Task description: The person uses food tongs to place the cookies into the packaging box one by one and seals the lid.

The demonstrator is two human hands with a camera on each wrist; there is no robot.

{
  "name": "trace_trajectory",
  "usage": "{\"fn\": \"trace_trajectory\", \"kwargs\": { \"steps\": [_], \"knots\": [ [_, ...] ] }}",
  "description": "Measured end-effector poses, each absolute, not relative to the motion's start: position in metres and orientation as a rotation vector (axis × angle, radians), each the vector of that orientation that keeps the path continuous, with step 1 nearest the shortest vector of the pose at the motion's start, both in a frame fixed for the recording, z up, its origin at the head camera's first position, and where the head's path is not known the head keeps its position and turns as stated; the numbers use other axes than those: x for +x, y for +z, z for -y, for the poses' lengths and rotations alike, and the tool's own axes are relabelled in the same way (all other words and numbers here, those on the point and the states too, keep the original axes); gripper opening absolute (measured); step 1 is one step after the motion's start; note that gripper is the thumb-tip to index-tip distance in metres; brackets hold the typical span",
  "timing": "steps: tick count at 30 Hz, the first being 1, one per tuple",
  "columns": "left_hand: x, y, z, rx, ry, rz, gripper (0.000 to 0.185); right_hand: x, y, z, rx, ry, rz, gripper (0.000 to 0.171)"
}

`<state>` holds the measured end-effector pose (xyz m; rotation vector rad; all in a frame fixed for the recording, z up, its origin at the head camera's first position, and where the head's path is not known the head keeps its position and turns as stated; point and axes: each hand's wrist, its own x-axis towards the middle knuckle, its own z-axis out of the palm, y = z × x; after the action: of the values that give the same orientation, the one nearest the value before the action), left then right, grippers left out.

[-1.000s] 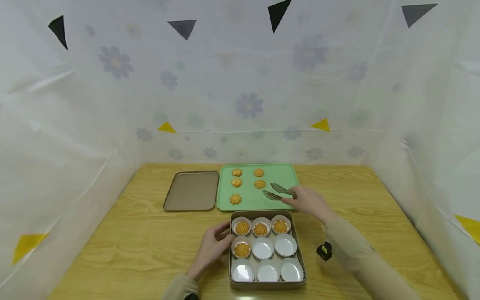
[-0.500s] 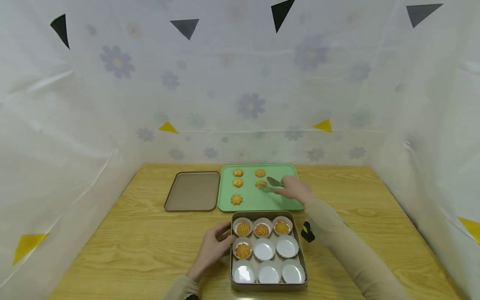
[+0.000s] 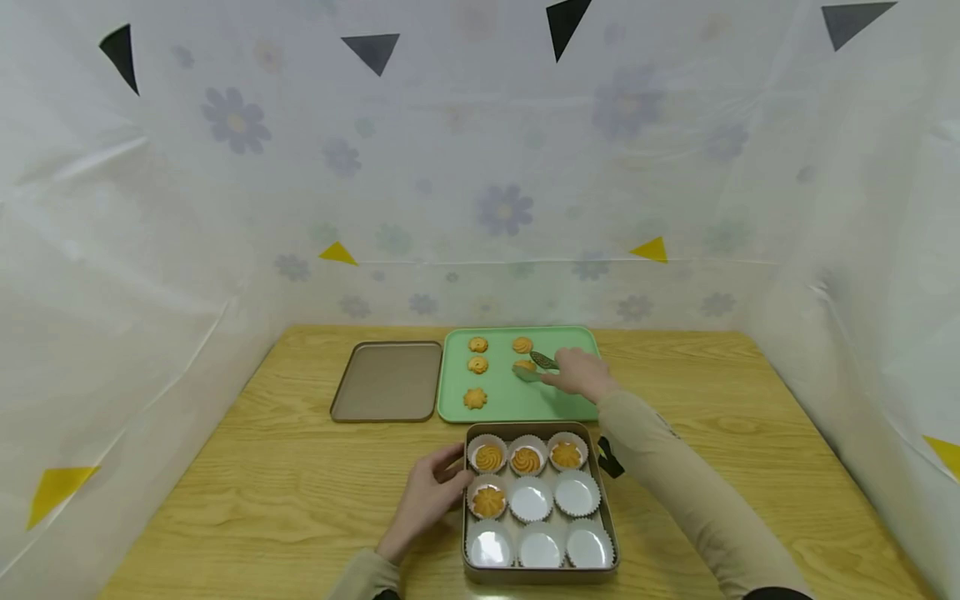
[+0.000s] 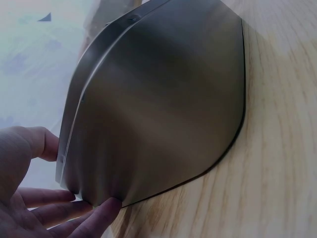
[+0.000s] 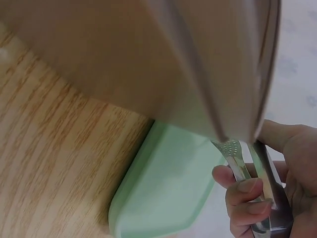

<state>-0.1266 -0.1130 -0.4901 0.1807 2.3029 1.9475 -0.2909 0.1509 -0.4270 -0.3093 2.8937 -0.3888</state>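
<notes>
Right hand [image 3: 581,375] moved farther, gripping tongs [image 3: 534,367] closing around cookie [image 3: 524,365]; left hand [image 3: 427,498] fingers relaxed, touching tin [image 3: 609,533].

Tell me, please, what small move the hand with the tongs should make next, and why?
Probably close the tongs on the cookie between their tips and lift it: the right hand holds them there, and five liners in the tin look empty.
</notes>
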Motion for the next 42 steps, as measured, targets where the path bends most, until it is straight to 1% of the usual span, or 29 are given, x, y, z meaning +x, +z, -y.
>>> {"fn": "trace_trajectory", "kwargs": {
  "steps": [11,22,30,36,42],
  "knots": [
    [-0.127,-0.490,0.113,0.190,1.948,-2.311,0.053,-0.290,-0.429,-0.149,-0.330,-0.330,-2.901,0.033],
    [-0.130,-0.493,0.114,0.197,1.949,-2.300,0.054,-0.291,-0.434,-0.156,-0.369,-0.377,-2.921,0.034],
    [-0.129,-0.491,0.114,0.196,1.940,-2.300,0.054,-0.285,-0.428,-0.158,-0.401,-0.406,-2.919,0.034],
    [-0.128,-0.490,0.114,0.186,1.932,-2.311,0.054,-0.282,-0.424,-0.161,-0.416,-0.431,-2.924,0.037],
    [-0.127,-0.489,0.114,0.182,1.928,-2.314,0.054,-0.281,-0.426,-0.164,-0.423,-0.423,-2.922,0.034]
  ]
}}
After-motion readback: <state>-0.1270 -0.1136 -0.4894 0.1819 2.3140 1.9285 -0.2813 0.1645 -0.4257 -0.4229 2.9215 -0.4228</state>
